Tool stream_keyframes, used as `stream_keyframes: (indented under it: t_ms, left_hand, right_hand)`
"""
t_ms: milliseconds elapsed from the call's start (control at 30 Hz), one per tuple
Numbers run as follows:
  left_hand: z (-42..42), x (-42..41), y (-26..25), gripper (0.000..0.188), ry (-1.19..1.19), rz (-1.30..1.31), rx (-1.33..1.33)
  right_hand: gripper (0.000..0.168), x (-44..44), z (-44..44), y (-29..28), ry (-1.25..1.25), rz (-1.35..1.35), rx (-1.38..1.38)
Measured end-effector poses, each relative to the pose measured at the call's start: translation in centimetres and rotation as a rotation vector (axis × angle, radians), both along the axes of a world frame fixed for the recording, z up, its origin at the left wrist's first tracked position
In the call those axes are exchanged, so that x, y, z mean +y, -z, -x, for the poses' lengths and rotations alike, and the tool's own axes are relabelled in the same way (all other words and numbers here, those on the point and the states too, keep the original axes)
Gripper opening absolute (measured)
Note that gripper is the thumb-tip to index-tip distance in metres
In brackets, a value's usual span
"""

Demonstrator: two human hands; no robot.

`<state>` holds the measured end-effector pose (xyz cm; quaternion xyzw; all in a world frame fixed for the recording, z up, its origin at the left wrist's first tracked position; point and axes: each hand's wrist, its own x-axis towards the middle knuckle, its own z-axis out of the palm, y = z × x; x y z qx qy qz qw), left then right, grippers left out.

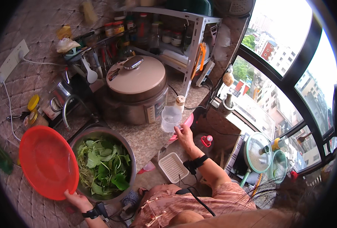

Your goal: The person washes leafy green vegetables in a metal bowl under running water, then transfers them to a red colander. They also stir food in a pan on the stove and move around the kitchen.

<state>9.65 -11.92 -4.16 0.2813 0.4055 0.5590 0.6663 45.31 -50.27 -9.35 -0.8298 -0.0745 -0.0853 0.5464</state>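
Observation:
My left hand [78, 201] grips the lower rim of a red plastic basin [47, 162], which is tilted up on its side so that its inside shows. Beside it, a round metal bowl [132, 165] holds leafy green stems and leaves [103, 166]. My right hand [186, 138] is at the near side of a clear plastic cup [171, 116], its thumb and fingers on the cup's edge. That cup is by the counter's edge, and whether its base rests there is hard to tell. Pink plastic [189, 121] shows just behind the right hand.
A pressure cooker [137, 77] stands on the stone-patterned counter [134, 136], with a curved faucet [67, 111] to its left. A capped bottle [180, 101] is behind the cup. Below are a white plastic basket [173, 167] and a red-capped jug [205, 141]. A lidded pan [258, 152] is at right.

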Motion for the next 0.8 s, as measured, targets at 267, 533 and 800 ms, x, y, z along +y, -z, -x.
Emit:
stream_keyframes:
  t_ms: [267, 533, 800]
  left_hand:
    - [-0.1, 0.2, 0.7, 0.048, 0.018, 0.104, -0.019]
    - [0.1, -2.1, -2.4, 0.044, 0.070, 0.185, -0.028]
    - [2.6, -2.7, -2.9, 0.038, 0.168, 0.117, 0.038]
  right_hand:
    - [0.081, 5.6, 11.1, -5.7, -0.777, -0.098, 0.846]
    - [0.031, 13.4, 13.4, -7.3, -0.798, -0.078, 1.139]
    - [0.015, 7.8, 13.0, -4.5, -0.533, -0.291, 1.199]
